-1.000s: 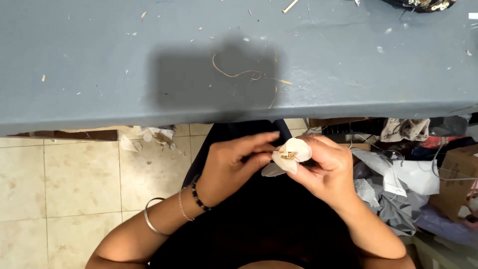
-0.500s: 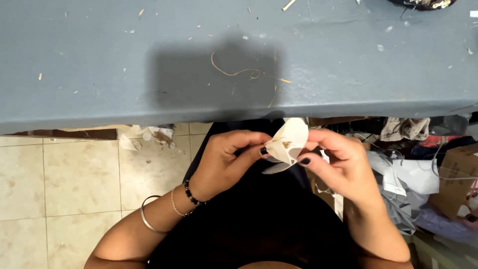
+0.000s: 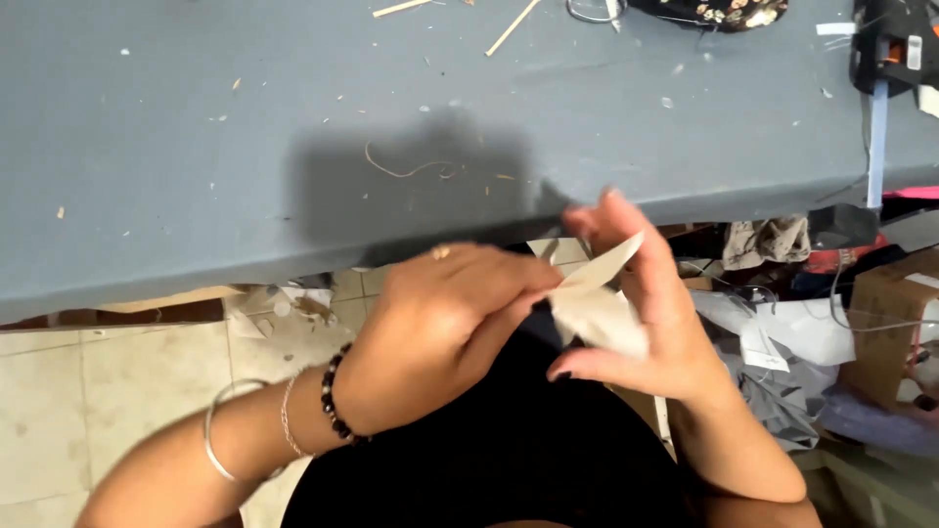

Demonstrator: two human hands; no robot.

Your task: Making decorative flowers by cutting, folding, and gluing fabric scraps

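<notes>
A small cream-coloured piece of fabric or paper (image 3: 599,311) is held over my lap, just below the front edge of the blue-grey table (image 3: 196,176). My left hand (image 3: 440,332), with a ring, bangles and a dark bead bracelet on the wrist, pinches its left side. My right hand (image 3: 650,313) cups it from the right, fingers partly spread, dark-painted nails showing. The piece is folded, with one pointed flap sticking up toward the table edge.
A loose thread (image 3: 411,168) and scraps lie on the table, thin wooden sticks (image 3: 514,26) at its far edge, dark floral fabric (image 3: 719,12) and a dark tool (image 3: 895,44) at the top right. Piled cloth and a cardboard box (image 3: 885,313) sit right; tiled floor (image 3: 108,391) left.
The view has tilted and my hands have come closer. The cream piece has been turned and unfolded between my fingers, a flap now pointing up.
</notes>
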